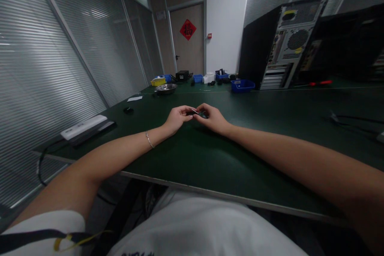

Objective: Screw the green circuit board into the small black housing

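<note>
My left hand (179,118) and my right hand (211,117) meet fingertip to fingertip over the middle of the green table (186,156). Both are closed in a pinch on a small dark, flat piece (194,111) with a thin light edge. Fingers cover most of it, so its kind cannot be made out. A little more of something dark shows inside the curl of my right fingers. On my left wrist is a thin bracelet (149,140).
A power strip (84,128) lies at the left edge, near a small black object (128,110). Farther back are a metal bowl (166,89), a yellow bin (158,81) and a blue bin (242,85). A computer tower (282,44) stands at right, with cables (354,118) nearer me.
</note>
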The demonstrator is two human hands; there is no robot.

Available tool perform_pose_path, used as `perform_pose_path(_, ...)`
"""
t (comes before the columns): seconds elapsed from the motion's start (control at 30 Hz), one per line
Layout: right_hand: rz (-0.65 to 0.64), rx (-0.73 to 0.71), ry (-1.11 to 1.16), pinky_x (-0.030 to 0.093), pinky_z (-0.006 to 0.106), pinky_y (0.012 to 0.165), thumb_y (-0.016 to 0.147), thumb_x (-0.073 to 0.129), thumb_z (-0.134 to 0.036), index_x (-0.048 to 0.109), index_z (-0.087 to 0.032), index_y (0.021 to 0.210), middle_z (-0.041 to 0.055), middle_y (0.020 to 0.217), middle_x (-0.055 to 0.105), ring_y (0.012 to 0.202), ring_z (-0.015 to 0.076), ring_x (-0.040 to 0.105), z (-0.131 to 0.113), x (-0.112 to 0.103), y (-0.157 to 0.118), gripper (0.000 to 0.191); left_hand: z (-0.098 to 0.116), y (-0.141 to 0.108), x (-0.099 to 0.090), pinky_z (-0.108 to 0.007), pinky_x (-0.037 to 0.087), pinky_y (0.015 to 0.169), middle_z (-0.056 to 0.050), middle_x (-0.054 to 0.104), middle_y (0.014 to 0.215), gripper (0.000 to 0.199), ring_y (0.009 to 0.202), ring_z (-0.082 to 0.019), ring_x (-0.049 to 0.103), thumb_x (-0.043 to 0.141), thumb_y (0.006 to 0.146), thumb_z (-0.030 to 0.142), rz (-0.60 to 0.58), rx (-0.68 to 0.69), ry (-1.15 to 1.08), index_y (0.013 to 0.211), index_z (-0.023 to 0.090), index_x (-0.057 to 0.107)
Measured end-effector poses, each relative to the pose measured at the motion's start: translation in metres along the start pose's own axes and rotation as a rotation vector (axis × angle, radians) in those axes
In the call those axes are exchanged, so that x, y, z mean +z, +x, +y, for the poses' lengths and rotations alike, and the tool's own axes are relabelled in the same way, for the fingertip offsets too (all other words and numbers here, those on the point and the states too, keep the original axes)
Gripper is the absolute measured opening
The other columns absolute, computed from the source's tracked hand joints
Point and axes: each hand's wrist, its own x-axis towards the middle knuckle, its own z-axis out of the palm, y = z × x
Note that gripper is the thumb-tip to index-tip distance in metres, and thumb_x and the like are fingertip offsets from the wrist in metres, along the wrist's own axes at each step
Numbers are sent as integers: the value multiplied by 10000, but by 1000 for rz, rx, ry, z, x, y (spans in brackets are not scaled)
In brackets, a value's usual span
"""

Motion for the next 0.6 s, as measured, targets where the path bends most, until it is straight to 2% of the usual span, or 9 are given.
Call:
perform_pose_path(0.23,2,47,41,542,395,789,932,571,-303,582,-149,1149,76,1116,624,927,201,636,2,0,2,266,0,4,-1,-413,452,970,-61,708,964,272,977,-206,632,692,676,3,28,-16,-27,912,138,716)
perform_pose_path(0.43,-17,146,63,549,391,778,935,567,-297,568,-154,1178,81,1141,614,929,202,636,11,4,4,282,-8,9,-13,-417,457,988,-84,710,974,239,917,-181,668,672,733,13,97,-81,-74,947,116,691)
perform_pose_path(0.6,-22,169,41,540,410,806,932,571,-291,566,-155,1186,85,1167,605,965,214,629,17,4,6,288,-14,14,-21,-372,518,907,-78,699,965,184,867,-165,682,645,791,26,120,-148,-60,957,105,662)
